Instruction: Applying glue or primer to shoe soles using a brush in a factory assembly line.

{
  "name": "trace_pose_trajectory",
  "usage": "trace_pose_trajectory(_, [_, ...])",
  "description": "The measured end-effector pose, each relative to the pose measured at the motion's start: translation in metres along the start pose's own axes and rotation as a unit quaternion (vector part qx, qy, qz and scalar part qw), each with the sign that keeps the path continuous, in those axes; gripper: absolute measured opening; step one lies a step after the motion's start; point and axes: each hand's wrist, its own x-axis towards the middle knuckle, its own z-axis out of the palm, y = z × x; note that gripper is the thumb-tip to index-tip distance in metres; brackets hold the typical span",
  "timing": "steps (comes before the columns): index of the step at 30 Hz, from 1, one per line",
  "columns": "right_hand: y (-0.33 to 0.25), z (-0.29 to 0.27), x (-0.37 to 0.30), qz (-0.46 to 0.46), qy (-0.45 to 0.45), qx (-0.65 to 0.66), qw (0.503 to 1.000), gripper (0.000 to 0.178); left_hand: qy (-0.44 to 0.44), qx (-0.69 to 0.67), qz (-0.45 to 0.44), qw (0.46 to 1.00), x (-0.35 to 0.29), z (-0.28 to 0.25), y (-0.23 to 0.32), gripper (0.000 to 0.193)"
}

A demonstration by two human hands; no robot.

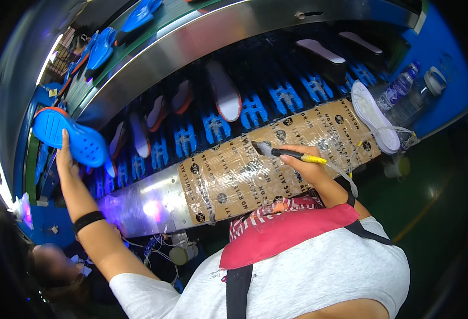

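At the left, my left hand (66,158) is raised and grips a blue plastic shoe-shaped holder (88,144). Ridges and small holes mark its face, and an orange edge shows along its upper end. My right hand (307,167) is closed around a brush (295,154) with a dark handle and a yellow end, from which a pale tube runs. Its bristles point left, over a cardboard-covered ledge (234,181) wrapped in clear film. Beyond the ledge, several shoe soles (225,95) with pale faces rest in a row of blue-lit racks (252,111).
A conveyor belt (98,80) at the upper left carries more blue holders (102,48). At the right stand a white sole (375,117), a purple-capped bottle (400,87) and a clear bottle (422,95). Another person (58,266) is at the lower left.
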Motion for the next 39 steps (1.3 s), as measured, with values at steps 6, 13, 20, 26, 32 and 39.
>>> trace_pose_trajectory(6, [-0.001, -0.01, -0.017, 0.034, 0.041, -0.001, 0.999, 0.027, -0.019, -0.151, 0.04, 0.988, -0.111, 0.09, -0.052, 0.042])
trace_pose_trajectory(13, [-0.008, -0.036, -0.042, 0.039, 0.128, 0.04, 0.99, 0.029, -0.2, -0.205, -0.467, 0.837, -0.283, 0.188, -0.183, 0.055])
trace_pose_trajectory(20, [0.005, -0.05, -0.06, 0.073, 0.138, 0.06, 0.986, 0.028, -0.311, -0.438, -0.526, 0.659, -0.367, 0.199, -0.2, 0.077])
trace_pose_trajectory(26, [-0.006, -0.046, -0.055, 0.05, 0.15, 0.07, 0.985, 0.031, -0.351, -0.496, -0.496, 0.62, -0.381, 0.206, -0.199, 0.085])
trace_pose_trajectory(32, [-0.016, -0.04, -0.016, 0.029, 0.128, 0.155, 0.979, 0.028, -0.381, -0.487, -0.468, 0.631, -0.317, 0.228, -0.17, 0.084])
trace_pose_trajectory(39, [-0.103, 0.031, 0.039, -0.142, -0.1, 0.065, 0.983, 0.022, -0.418, -0.503, -0.274, 0.705, -0.269, 0.223, -0.136, 0.074])
